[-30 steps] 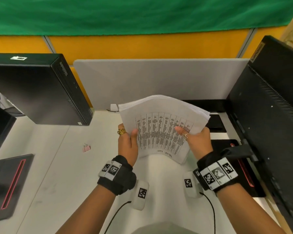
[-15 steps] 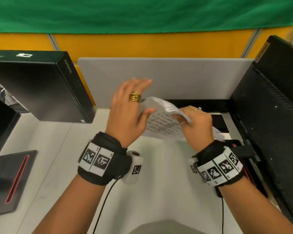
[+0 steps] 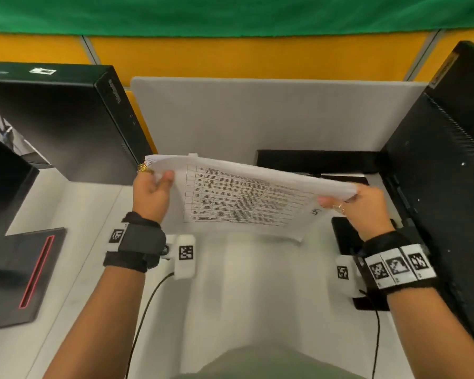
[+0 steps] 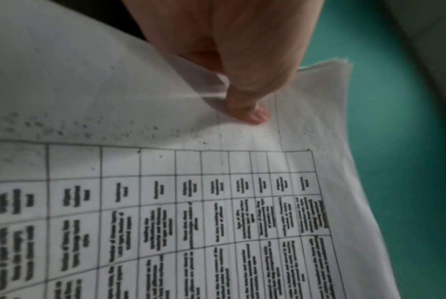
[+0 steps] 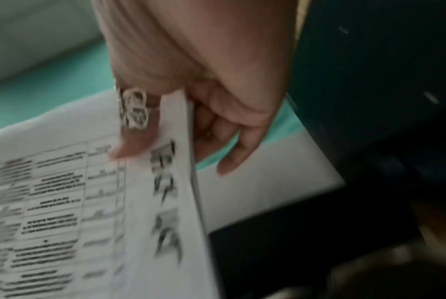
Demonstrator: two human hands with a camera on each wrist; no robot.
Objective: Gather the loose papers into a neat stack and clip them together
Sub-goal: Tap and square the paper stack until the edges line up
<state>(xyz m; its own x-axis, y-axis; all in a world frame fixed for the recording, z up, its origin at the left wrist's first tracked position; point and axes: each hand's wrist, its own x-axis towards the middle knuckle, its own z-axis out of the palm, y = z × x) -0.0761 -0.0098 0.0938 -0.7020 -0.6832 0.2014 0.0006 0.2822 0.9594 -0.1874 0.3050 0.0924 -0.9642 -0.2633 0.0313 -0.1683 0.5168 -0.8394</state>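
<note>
Counter (image 3: 230,310): white surface across the lower middle of the head view, walled by a grey divider panel (image 3: 271,116) at the back, so the work sits in a narrow bay.
Computer cases: one black tower (image 3: 60,124) at upper left, another (image 3: 443,187) along the right edge; both crowd the bay, which is likely why the papers are raised rather than spread out.
Paper stack (image 3: 246,198): centre of the frame, held in the air above the counter, printed table facing up, long side running left to right and sagging slightly between the two grips.
Left hand (image 3: 151,195): at the stack's left short edge, thumb pressed on the top sheet and fingers (image 3: 142,168) curled behind, pinching the edge.
Right hand (image 3: 364,212): at the right short edge, thumb on top, fingers (image 5: 232,153) curled beneath, gripping the sheets.
Why held so: opposite-edge grips probably serve to square the sheets before clipping.
Clip: none visible in these views.
</note>
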